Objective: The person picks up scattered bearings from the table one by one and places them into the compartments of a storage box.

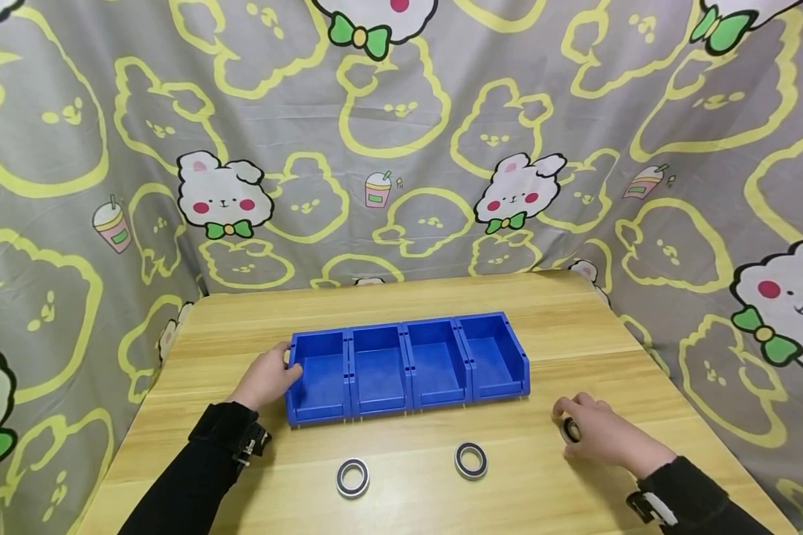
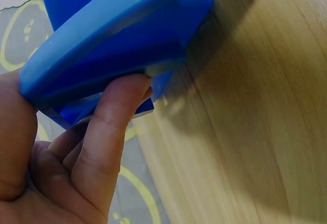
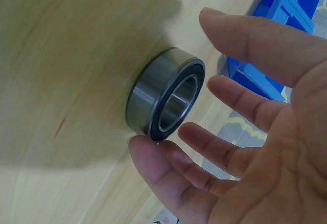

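Observation:
A row of joined blue storage bins [image 1: 378, 371] stands on the wooden table. My left hand [image 1: 271, 377] grips the side wall of the leftmost bin, thumb over the inner side; the left wrist view has the blue bin wall [image 2: 102, 40] between thumb and fingers. At the right, my right hand [image 1: 605, 431] reaches over a ball bearing [image 1: 571, 429], which it partly hides from the head view. In the right wrist view that bearing [image 3: 166, 95] rests on the table. Spread fingers [image 3: 240, 98] surround it, one fingertip at or very near its lower edge.
Two more bearings lie flat in front of the bins, a left one [image 1: 352, 478] and a middle one [image 1: 471, 461]. Patterned grey cloth [image 1: 401, 148] hangs behind and on both sides of the wooden table [image 1: 415, 513].

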Motion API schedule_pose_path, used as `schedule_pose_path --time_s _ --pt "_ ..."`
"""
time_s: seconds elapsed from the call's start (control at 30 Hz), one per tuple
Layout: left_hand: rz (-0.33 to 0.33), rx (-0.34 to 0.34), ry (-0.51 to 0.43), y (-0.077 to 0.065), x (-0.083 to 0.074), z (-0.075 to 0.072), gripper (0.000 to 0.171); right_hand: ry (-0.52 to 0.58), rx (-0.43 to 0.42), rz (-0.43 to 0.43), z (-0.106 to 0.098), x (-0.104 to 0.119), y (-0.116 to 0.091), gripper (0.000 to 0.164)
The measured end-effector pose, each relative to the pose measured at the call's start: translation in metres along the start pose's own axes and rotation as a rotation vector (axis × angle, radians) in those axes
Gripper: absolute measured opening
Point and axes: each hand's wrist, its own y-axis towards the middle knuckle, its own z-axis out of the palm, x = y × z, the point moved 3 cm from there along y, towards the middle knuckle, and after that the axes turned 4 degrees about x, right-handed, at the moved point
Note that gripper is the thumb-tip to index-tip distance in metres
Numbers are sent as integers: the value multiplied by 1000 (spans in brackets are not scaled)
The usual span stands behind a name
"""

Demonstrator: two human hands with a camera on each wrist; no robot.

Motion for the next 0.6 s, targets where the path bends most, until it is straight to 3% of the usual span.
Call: schedule_pose_path --time_s 0.6 --pt "-30 18 2 2 0 2 62 -47 -27 -24 6 -5 3 41"
